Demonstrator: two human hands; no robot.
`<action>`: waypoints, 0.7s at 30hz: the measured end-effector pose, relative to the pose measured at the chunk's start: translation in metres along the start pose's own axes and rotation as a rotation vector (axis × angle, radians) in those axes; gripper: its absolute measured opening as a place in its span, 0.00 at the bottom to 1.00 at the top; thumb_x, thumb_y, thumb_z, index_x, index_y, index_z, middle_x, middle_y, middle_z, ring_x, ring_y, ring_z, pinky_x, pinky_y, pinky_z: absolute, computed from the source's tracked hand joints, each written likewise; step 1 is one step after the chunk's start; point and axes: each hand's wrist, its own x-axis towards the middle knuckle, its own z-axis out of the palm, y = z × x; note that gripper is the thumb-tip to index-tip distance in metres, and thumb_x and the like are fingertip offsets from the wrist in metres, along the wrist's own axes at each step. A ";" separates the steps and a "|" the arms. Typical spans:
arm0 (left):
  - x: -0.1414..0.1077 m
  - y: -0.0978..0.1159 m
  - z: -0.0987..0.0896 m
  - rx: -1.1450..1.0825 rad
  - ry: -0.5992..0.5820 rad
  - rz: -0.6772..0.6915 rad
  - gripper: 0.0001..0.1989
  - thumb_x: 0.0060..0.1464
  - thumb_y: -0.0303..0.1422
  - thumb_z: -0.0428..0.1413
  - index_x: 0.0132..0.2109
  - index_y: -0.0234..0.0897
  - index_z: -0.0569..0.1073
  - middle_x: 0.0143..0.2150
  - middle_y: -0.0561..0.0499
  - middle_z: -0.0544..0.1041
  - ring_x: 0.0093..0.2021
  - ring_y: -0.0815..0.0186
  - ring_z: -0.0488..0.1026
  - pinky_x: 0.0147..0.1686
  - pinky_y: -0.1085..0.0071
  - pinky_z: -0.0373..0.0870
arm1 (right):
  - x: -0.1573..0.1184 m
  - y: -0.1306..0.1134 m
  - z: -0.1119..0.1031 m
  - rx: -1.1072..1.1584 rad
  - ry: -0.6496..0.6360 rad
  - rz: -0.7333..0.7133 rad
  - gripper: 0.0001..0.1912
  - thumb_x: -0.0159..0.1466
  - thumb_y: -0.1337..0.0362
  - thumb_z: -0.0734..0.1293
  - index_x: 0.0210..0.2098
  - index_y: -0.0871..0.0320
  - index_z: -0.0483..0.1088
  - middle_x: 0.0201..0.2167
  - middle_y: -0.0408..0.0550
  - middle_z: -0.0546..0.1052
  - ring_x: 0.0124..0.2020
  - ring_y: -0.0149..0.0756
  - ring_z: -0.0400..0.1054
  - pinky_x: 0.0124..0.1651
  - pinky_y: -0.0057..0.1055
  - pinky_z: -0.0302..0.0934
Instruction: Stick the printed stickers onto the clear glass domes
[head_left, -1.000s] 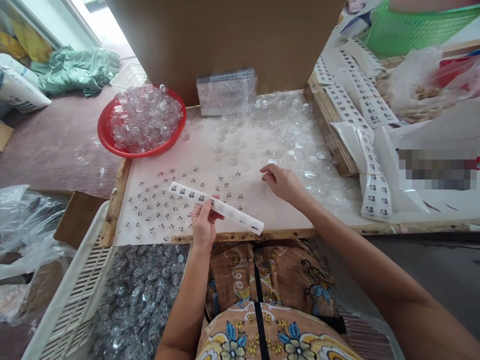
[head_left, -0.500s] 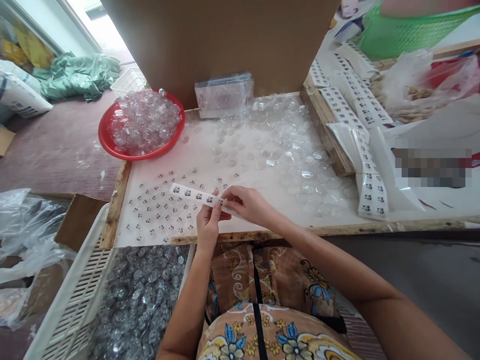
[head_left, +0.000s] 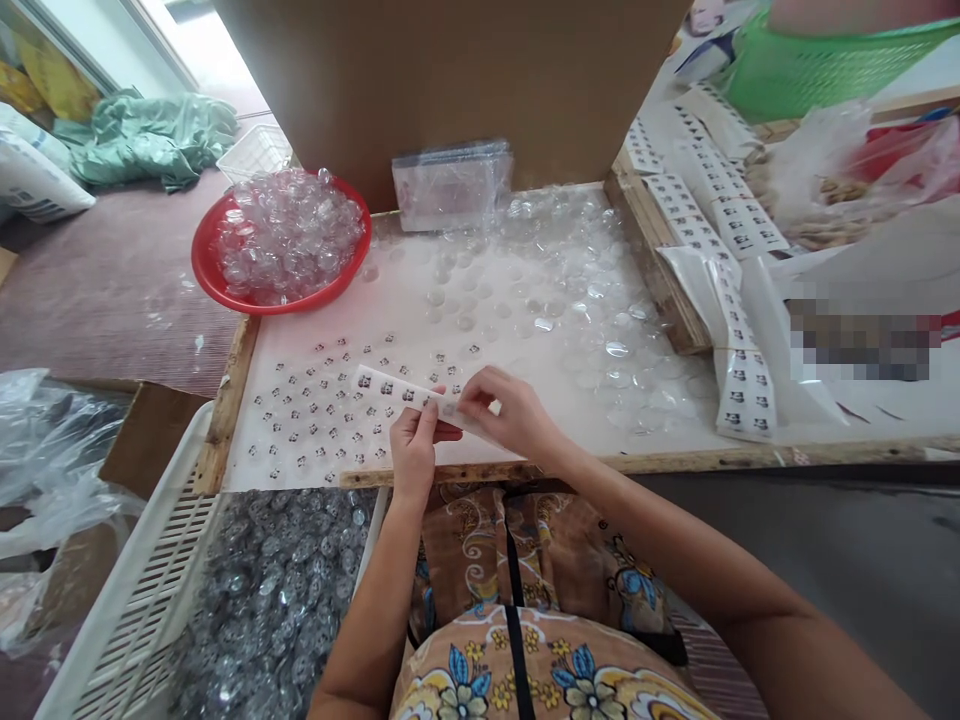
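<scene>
A white strip of panda stickers (head_left: 397, 388) is held above the table in my left hand (head_left: 416, 440), thumb on top and fingers beneath. My right hand (head_left: 506, 410) is closed in a pinch over the strip's right part, slightly blurred. A faint, smeared sticker (head_left: 450, 408) shows at its fingertips; whether it has come off the backing I cannot tell. Under and left of the strip, small clear domes with panda pictures (head_left: 296, 410) lie spread on the white tabletop. Plain clear domes (head_left: 615, 348) cover the tabletop's right and far parts.
A red basin (head_left: 206, 275) heaped with clear pieces stands at the back left. Behind the table rises a cardboard panel (head_left: 450, 80), with a plastic-wrapped pack (head_left: 450, 190) against it. More sticker strips (head_left: 739, 340) lie right. A white crate (head_left: 150, 580) of finished-looking pieces sits below left.
My right hand has shifted slightly right along the strip, fingers lifting a little. The strip has slid slightly right in view. My left hand keeps its hold.
</scene>
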 end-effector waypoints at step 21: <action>0.002 0.002 0.000 -0.099 0.022 -0.027 0.20 0.47 0.45 0.63 0.41 0.32 0.80 0.32 0.47 0.81 0.21 0.69 0.75 0.22 0.73 0.76 | 0.008 0.084 -0.070 -0.175 0.048 0.537 0.09 0.57 0.57 0.66 0.27 0.56 0.68 0.19 0.41 0.70 0.21 0.28 0.60 0.24 0.27 0.52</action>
